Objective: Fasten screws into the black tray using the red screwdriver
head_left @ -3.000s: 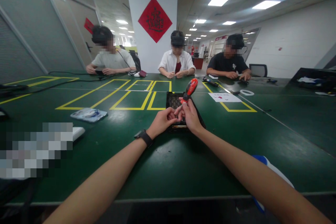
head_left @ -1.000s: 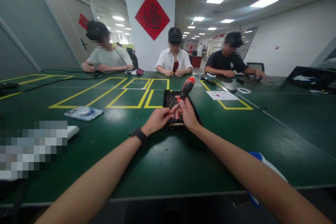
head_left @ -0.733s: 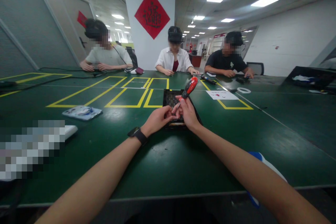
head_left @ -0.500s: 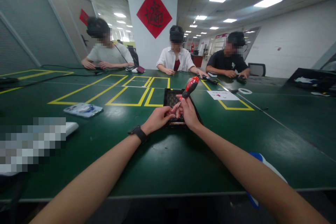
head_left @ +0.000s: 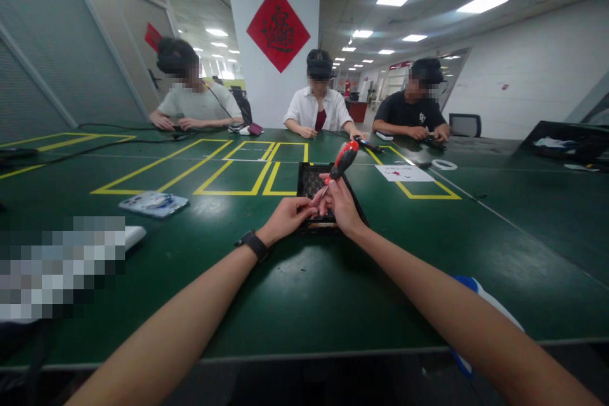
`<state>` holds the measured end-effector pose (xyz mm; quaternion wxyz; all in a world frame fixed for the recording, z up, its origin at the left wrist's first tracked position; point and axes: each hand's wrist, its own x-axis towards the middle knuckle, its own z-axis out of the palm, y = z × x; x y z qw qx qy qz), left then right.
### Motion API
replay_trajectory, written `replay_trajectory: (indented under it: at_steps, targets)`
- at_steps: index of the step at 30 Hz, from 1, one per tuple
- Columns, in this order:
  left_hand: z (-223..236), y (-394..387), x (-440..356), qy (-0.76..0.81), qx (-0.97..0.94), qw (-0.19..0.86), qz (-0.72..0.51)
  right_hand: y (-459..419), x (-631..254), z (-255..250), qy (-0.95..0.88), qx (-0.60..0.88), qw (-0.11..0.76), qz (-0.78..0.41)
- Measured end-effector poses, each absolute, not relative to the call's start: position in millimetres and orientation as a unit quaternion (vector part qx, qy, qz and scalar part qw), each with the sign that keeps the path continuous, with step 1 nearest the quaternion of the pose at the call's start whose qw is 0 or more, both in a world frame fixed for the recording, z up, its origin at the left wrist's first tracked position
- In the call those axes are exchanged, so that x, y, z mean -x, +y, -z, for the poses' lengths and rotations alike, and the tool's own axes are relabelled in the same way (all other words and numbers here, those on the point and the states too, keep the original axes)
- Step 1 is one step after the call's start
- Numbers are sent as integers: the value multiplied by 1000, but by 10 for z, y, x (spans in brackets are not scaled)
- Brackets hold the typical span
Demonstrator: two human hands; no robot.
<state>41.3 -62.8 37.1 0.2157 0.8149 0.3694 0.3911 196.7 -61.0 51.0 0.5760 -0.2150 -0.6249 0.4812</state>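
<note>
Screwdriver (head_left: 343,160) tilted in the right hand (head_left: 345,206), left hand (head_left: 290,219) pinching near its tip.

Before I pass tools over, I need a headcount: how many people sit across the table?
3: person in a light T-shirt at left, person in a white shirt in the middle, person in a black T-shirt at right.

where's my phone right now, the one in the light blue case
In the head view, the phone lies on the green table to the left, beyond the watch and near the yellow tape.
</note>
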Motion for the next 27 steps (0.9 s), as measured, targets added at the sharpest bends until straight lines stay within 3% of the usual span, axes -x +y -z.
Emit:
replay_trajectory:
  at_steps: [21, 27]
  targets:
    - [-369, -643, -456, 383, -801, 191, -419, -589, -1976, -502, -604, 213, 594, -486]
    - [-387, -653, -442, 363, -815, 228, -390, -596, -1984, -504, -606, 216, 593, -485]
